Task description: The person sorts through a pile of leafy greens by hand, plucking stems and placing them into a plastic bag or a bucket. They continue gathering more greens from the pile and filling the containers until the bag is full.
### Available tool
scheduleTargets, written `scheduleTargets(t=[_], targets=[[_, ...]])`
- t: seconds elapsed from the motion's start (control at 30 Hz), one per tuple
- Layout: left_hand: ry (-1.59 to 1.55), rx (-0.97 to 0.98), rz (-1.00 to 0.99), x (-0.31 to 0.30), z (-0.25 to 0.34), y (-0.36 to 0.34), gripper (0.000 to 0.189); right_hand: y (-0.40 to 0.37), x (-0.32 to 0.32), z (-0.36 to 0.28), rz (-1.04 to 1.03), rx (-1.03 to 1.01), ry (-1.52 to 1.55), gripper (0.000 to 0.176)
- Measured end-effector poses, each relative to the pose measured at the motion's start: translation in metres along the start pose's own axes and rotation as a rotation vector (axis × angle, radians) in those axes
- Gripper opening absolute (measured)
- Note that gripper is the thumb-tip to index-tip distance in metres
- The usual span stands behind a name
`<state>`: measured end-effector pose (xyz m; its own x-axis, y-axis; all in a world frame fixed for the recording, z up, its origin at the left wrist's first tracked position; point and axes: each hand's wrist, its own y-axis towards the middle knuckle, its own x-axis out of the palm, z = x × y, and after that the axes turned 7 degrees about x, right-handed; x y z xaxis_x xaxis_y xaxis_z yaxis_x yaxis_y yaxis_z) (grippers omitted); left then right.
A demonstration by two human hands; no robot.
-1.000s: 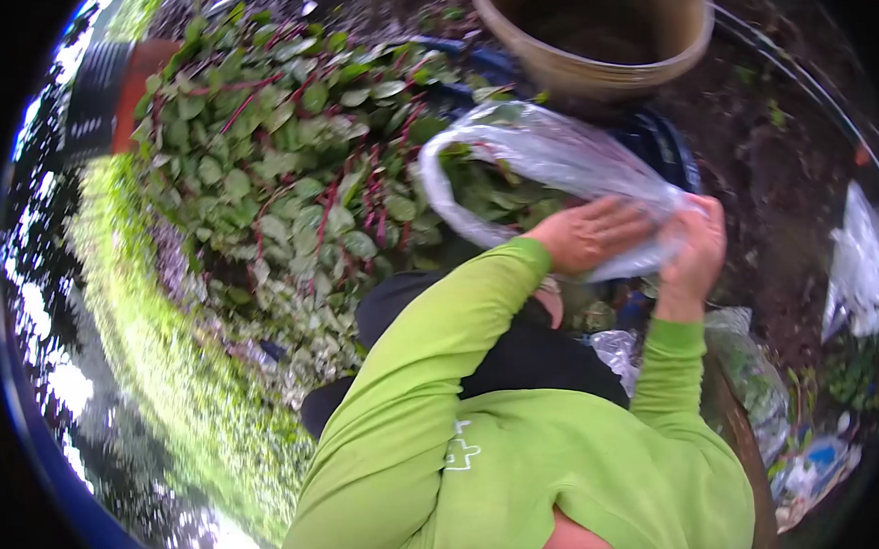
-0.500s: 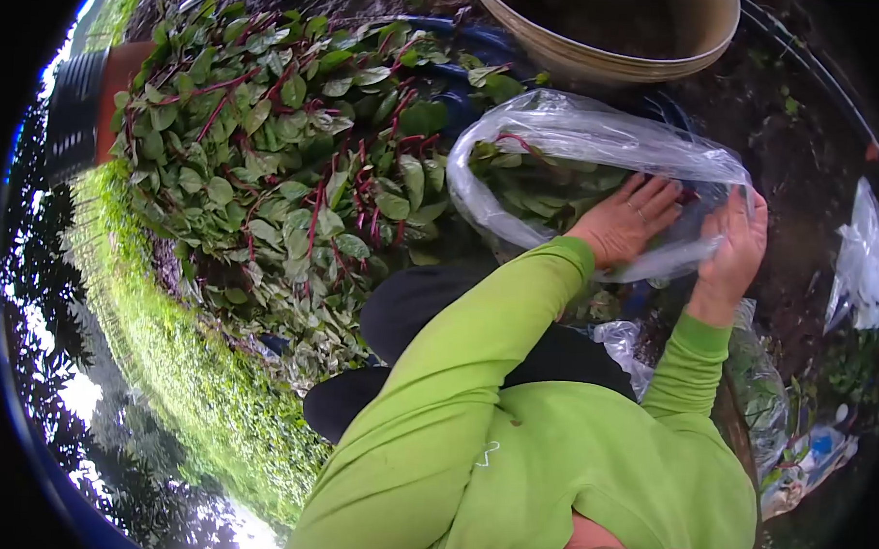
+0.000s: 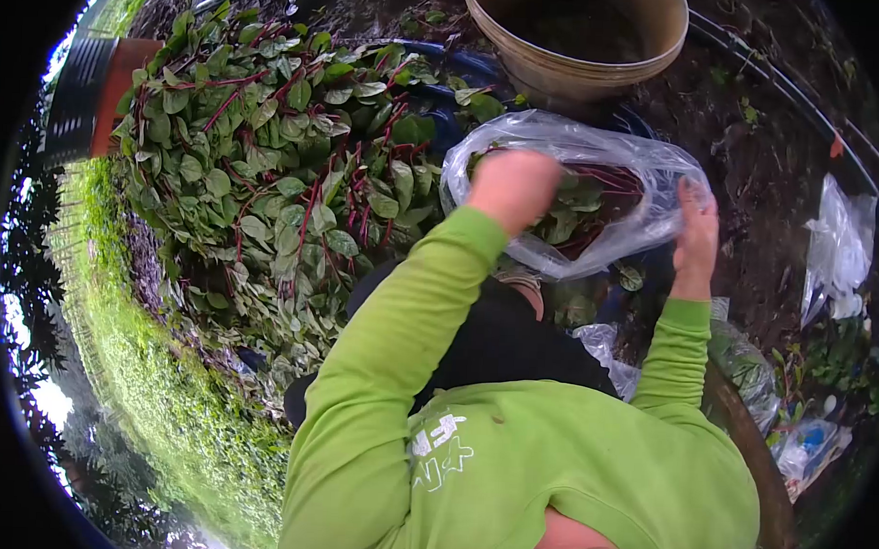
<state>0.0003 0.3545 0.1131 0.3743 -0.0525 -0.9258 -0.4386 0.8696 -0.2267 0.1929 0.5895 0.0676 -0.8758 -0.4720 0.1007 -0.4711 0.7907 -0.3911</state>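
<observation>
A clear plastic bag (image 3: 599, 145) lies with its mouth wide apart, and leafy greens with red-purple stems (image 3: 603, 179) show inside it. My right hand (image 3: 695, 240) grips the bag's right rim, its fingers partly behind the plastic. Over the left side of the bag's mouth is my left hand (image 3: 516, 188). It is smeared by motion, so its fingers cannot be made out. Left of the bag spreads a big heap of the same red-stemmed greens (image 3: 287, 192).
A wide beige bucket (image 3: 572, 71) stands beyond the bag. A black and terracotta-coloured container (image 3: 102, 98) touches the heap's left side. More plastic bags (image 3: 837, 245) lie on the dark soil at right. Blue sheeting (image 3: 445, 125) shows beneath the heap.
My left hand has come out of the bag and moved left, and the greens inside show more. My right hand stays at the rim, which has shifted slightly left in view.
</observation>
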Motion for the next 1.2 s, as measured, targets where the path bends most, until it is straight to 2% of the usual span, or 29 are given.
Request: scheduleTargets(t=[0.03,0.07,0.13,0.17,0.2,0.27,0.3,0.33,0.37,0.47,0.57,0.6,0.63,0.7,0.77,0.83,0.87,0.9,0.93,0.97,1.0,1.07,1.1,1.13,1.17,1.2], targets=[[-0.067,-0.194,0.225,-0.007,-0.012,-0.017,0.014,-0.005,-0.003,0.010,-0.023,0.061,-0.008,0.037],[0.202,-0.237,0.370,-0.019,-0.020,-0.030,0.009,-0.005,-0.007,0.024,-0.061,0.079,0.024,0.035],[0.258,-0.230,0.485,-0.016,-0.038,-0.050,0.018,-0.003,-0.014,0.021,-0.204,0.331,0.279,0.029],[0.220,-0.289,0.471,-0.001,-0.049,-0.056,0.021,0.000,-0.015,0.018,-0.282,0.454,0.403,0.026],[0.184,-0.348,0.456,0.014,-0.061,-0.062,0.024,0.008,-0.016,0.016,-0.381,0.560,0.664,0.019],[-0.077,-0.582,0.274,0.024,-0.079,-0.069,0.027,0.012,-0.013,0.006,-0.456,0.623,0.794,0.020],[-0.117,-0.599,0.328,0.016,-0.080,-0.075,0.040,0.013,-0.012,0.001,-0.489,0.651,0.861,0.020],[-0.244,-0.573,0.386,0.025,-0.100,-0.078,0.043,0.016,-0.012,0.007,-0.336,0.651,0.843,0.018],[-0.372,-0.546,0.446,0.035,-0.117,-0.077,0.046,0.016,-0.012,0.013,-0.329,0.645,0.833,0.018],[-1.446,-0.881,0.543,0.001,-0.093,-0.067,0.050,0.014,-0.010,0.017,-0.353,0.623,0.797,0.015],[-1.704,-0.725,0.750,0.008,-0.108,-0.046,0.055,0.008,-0.006,-0.008,-0.433,0.563,0.777,0.014],[-1.776,-0.580,0.742,-0.003,-0.111,-0.043,0.040,-0.007,0.009,-0.034,-0.239,0.573,0.755,0.015],[-1.770,-0.540,0.749,-0.029,-0.100,-0.042,0.039,-0.014,0.002,-0.041,-0.395,0.539,0.796,0.015],[-1.895,-0.377,0.720,-0.044,-0.126,-0.044,0.037,-0.023,-0.006,-0.056,-0.416,0.546,0.814,0.016],[-1.920,-0.533,0.769,-0.069,-0.125,-0.033,0.035,0.000,-0.031,-0.042,-0.248,0.452,0.884,0.016],[-2.017,-0.490,0.559,-0.045,-0.154,-0.009,0.033,0.051,-0.071,0.009,-0.587,0.531,1.069,0.015],[-1.888,-0.581,0.464,-0.029,-0.162,0.008,0.036,0.059,-0.055,0.021,-0.189,0.535,0.967,0.015],[-1.766,-0.674,0.365,-0.016,-0.166,0.017,0.042,0.074,-0.053,0.042,0.031,0.545,0.885,0.015],[-1.556,-0.687,0.310,-0.021,-0.156,0.010,0.042,0.088,-0.052,0.062,0.244,0.563,0.778,0.015],[-1.342,-0.695,0.253,-0.036,-0.144,-0.003,0.042,0.108,-0.057,0.088,0.280,0.603,0.732,0.015],[-1.341,-0.667,0.315,-0.050,-0.137,-0.023,0.042,0.110,-0.049,0.094,0.251,0.649,0.720,0.014],[-1.331,-0.611,0.414,-0.070,-0.133,-0.067,0.041,0.093,-0.027,0.081,0.155,0.531,0.527,0.017],[-1.342,-0.469,0.563,-0.046,-0.161,-0.088,0.039,0.081,-0.023,0.070,0.118,0.473,0.430,0.019],[-1.150,-0.429,0.699,-0.024,-0.187,-0.114,0.035,0.076,-0.023,0.060,0.016,0.423,0.287,0.030],[-0.778,-0.596,0.759,-0.036,-0.180,-0.155,0.032,0.127,-0.066,0.080,-0.156,0.364,0.097,0.046],[-0.405,-0.587,0.971,-0.002,-0.208,-0.186,0.029,0.113,-0.054,0.067,-0.019,0.168,-0.314,0.052]])
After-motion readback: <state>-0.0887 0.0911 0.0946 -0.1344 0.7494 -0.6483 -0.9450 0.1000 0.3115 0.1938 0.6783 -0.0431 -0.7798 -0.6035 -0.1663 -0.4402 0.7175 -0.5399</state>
